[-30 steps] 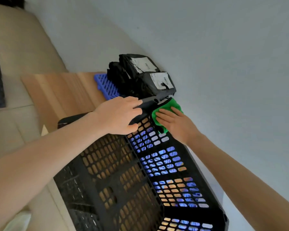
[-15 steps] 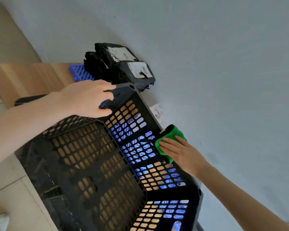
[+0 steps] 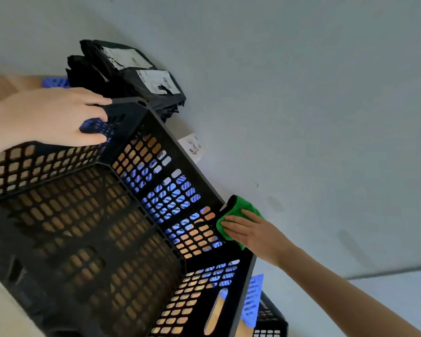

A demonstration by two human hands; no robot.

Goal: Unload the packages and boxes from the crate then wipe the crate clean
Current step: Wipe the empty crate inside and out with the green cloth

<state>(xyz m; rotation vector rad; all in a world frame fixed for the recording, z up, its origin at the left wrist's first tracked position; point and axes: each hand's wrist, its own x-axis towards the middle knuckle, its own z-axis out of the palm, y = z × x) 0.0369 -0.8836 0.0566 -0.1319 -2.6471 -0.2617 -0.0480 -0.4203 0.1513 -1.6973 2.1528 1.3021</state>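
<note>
Along the crate (image 3: 131,113) rim, right hand (image 3: 255,233) flattens cloth (image 3: 241,206), left hand (image 3: 51,115) seemingly clasps corner.

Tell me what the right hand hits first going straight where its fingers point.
Probably the perforated wall of the crate, just past the green cloth the right hand presses there; depth is unclear.

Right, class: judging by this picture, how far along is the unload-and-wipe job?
Done: the black perforated plastic crate looks empty, and the black plastic packages with white labels lie stacked beyond it. In hand: the left hand grips the crate's far corner while the right hand presses a green cloth on its right rim. Left: perhaps the walls and floor; I cannot tell.
</note>
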